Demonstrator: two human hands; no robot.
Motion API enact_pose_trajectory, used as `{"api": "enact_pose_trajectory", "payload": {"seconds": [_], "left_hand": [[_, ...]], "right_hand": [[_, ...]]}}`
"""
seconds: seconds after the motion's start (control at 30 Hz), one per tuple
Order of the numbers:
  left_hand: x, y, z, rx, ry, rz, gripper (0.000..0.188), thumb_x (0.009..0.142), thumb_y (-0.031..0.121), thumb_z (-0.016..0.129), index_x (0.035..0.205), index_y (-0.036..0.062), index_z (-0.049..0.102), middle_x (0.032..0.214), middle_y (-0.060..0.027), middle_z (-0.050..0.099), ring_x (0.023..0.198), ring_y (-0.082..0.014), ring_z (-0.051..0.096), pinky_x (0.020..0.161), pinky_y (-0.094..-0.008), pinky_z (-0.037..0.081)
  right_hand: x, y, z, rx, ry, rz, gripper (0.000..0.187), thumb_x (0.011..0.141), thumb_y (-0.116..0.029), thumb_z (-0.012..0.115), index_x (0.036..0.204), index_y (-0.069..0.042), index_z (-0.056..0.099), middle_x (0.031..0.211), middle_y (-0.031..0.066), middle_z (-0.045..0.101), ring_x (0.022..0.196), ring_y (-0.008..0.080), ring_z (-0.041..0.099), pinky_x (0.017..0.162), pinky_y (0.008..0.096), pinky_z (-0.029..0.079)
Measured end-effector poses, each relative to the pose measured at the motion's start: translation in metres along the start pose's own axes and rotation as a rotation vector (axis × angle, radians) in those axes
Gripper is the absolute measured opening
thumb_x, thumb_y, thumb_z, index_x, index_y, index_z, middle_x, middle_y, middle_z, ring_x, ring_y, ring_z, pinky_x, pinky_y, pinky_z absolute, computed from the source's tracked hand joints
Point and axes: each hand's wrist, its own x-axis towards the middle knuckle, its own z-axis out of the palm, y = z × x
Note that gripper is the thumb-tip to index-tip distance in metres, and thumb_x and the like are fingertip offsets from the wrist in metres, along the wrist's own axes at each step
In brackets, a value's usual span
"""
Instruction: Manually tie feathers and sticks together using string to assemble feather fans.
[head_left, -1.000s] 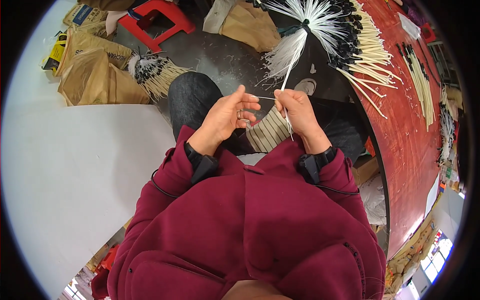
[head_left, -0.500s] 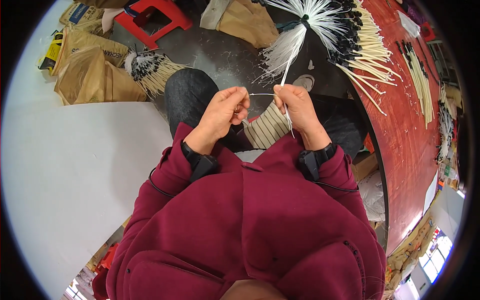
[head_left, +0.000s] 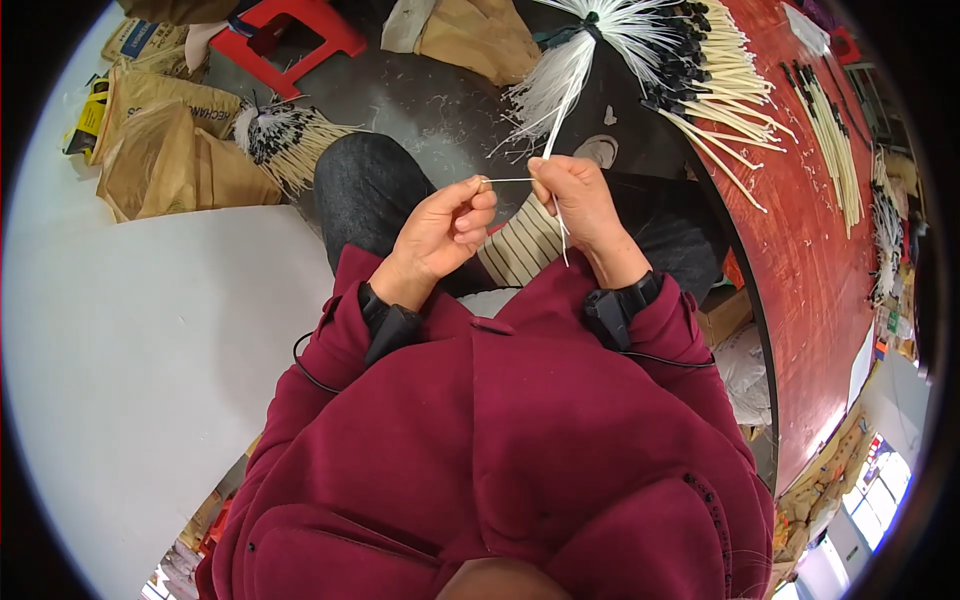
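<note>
My left hand (head_left: 440,232) is closed in a pinch at thumb and forefinger on the end of a thin white wire (head_left: 512,180), its other fingers loosely curled. That wire runs taut across to my right hand (head_left: 588,208), which grips it along with a few more white wires. Their loose ends (head_left: 562,232) hang below the right hand. Above it, the wires lead up to a large fanned bundle of white wires (head_left: 548,98), bound with a dark tie (head_left: 591,22). Black pieces (head_left: 676,50) and cream-coloured sleeves (head_left: 730,85) at the bundle's far end lie on the red table.
The red table (head_left: 800,330) curves along my right, with more cream sleeves (head_left: 832,150) on it. A white board (head_left: 150,330) lies to my left. Beyond are brown paper bags (head_left: 160,160), another wire bundle (head_left: 285,140) and a red stool (head_left: 290,70). Wire scraps litter the floor.
The whole view has shifted slightly left. Both hands keep hold of the white wire, still stretched between them; the left hand's lower fingers have turned a little.
</note>
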Motion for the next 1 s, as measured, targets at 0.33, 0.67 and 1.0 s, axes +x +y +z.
{"api": "enact_pose_trajectory", "payload": {"seconds": [0.33, 0.67, 1.0], "left_hand": [[-0.004, 0.022, 0.003, 0.379, 0.601, 0.493, 0.012, 0.090, 0.016, 0.054, 0.094, 0.0043, 0.054, 0.080, -0.0025, 0.054, 0.056, -0.0084, 0.046, 0.044, -0.0202, 0.035], [-0.003, -0.019, 0.051, 0.992, 0.213, 0.048, 0.013, 0.087, 0.016, 0.062, 0.088, 0.0037, 0.062, 0.076, -0.0011, 0.064, 0.054, -0.0039, 0.054, 0.044, -0.0151, 0.037], [-0.011, -0.006, 0.051, 0.945, 0.316, 0.139, 0.012, 0.087, 0.015, 0.063, 0.085, 0.0032, 0.062, 0.073, -0.0016, 0.063, 0.051, -0.0032, 0.051, 0.043, -0.0154, 0.036]], "right_hand": [[-0.001, 0.003, 0.003, 0.060, -0.035, -0.012, 0.033, 0.093, -0.023, 0.053, 0.067, -0.005, 0.062, 0.065, 0.0003, 0.058, 0.057, 0.0064, 0.045, 0.058, 0.0212, 0.036], [-0.002, 0.005, 0.009, 0.033, 0.115, -0.055, 0.030, 0.090, -0.027, 0.058, 0.078, -0.002, 0.070, 0.073, 0.0015, 0.065, 0.064, 0.0052, 0.049, 0.062, 0.0219, 0.038], [-0.003, 0.001, 0.009, 0.007, 0.157, -0.073, 0.033, 0.092, -0.028, 0.054, 0.074, -0.004, 0.069, 0.069, -0.0035, 0.061, 0.062, 0.0032, 0.038, 0.060, 0.0201, 0.032]]}}
